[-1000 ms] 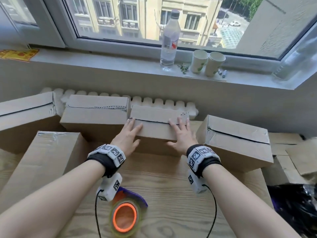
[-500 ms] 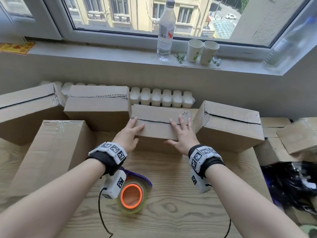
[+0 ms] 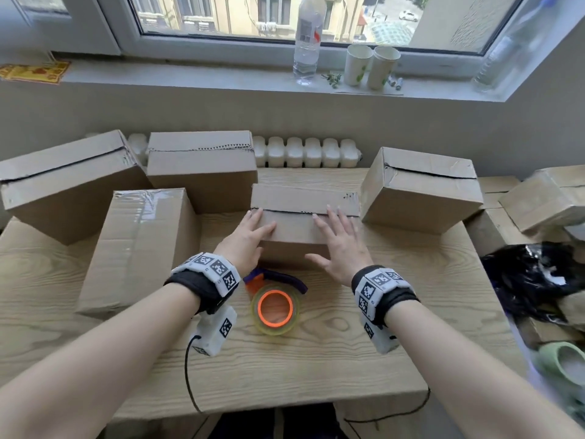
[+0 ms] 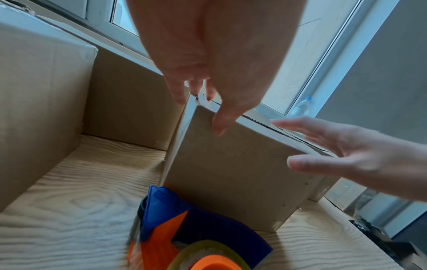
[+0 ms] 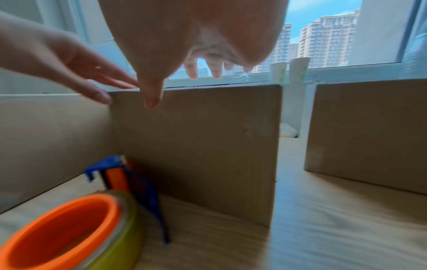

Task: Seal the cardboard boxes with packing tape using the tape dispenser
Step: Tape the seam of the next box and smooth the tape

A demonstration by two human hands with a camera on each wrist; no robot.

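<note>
one box taped, several seams still bare

the left hand (image 3: 250, 236) and right hand (image 3: 340, 245) lie flat with straight fingers on the small box (image 3: 300, 229) at the middle of the counter (image 3: 316, 369), gripping nothing. its top seam shows as a dark open line, so it is not yet sealed. the tape dispenser (image 3: 274, 304) lies untouched on the counter just in front of that box. the tall box (image 3: 139, 248) to the left carries glossy tape already. three other boxes behind show untaped seams, so most of the job looks still ahead.
</note>
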